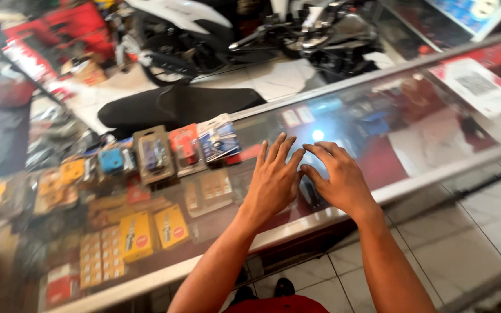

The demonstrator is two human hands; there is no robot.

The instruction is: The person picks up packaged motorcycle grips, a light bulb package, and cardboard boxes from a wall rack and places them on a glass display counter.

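I have both hands flat on the glass table (pixel 436 168), left hand (pixel 273 179) and right hand (pixel 340 179) with fingers spread around a small dark object (pixel 310 194), ready to be pinched

Person, head-camera view, looking down.

- Left hand (pixel 273 179): bare, no glove, no ring or watch visible; five fingers in view, nails short.
- Right hand (pixel 337 179): bare, no glove, no ring; wrist without band or watch.
- Forearms: both bare from wrist to the lower frame edge; no sleeve reaches into view, so any sleeve ends above the elbow or is cut off.
- Garment (pixel 276 304): red cloth at the bottom edge of frame, between the two arms; cut and type cannot be told.
- Footwear (pixel 285 286): one dark, rounded shoe toe just above the red cloth, a second dark shape beside it, blurred.
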